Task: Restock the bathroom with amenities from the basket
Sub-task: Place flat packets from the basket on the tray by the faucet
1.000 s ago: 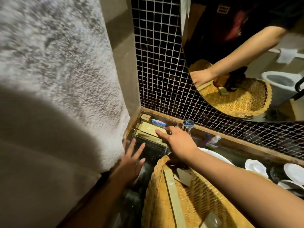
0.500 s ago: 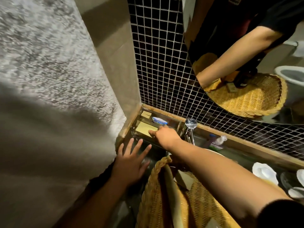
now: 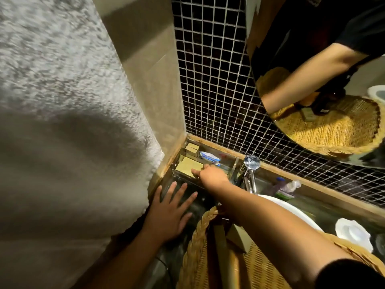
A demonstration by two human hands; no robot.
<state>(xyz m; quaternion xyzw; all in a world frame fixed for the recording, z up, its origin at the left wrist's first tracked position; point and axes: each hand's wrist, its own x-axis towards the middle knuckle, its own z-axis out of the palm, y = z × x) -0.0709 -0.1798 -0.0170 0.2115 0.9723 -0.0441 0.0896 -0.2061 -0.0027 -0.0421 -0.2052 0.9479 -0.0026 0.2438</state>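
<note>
A clear tray [image 3: 231, 163] sits in the counter's back left corner, holding tan amenity boxes [image 3: 188, 165], a smaller tan box [image 3: 191, 149] and a blue-white packet [image 3: 208, 158]. My right hand [image 3: 210, 177] reaches into the tray, fingertips resting on the flat tan box; whether it grips the box is unclear. My left hand [image 3: 168, 213] lies flat on the dark counter in front of the tray, fingers spread, holding nothing. The woven basket [image 3: 200, 247] stands at the bottom under my right forearm, with tan boxes [image 3: 237, 236] inside.
A white towel [image 3: 62, 122] hangs along the left. A chrome faucet [image 3: 250, 172] rises right of the tray over a white basin [image 3: 295, 211]. Small bottles [image 3: 285, 186] stand behind it, a white dish [image 3: 352, 232] further right. A mirror [image 3: 312, 80] on the tiled wall reflects the basket.
My right hand has reached further into the tray, over the flat tan box. The left hand stayed spread on the counter. The view has tilted and shifted slightly.
</note>
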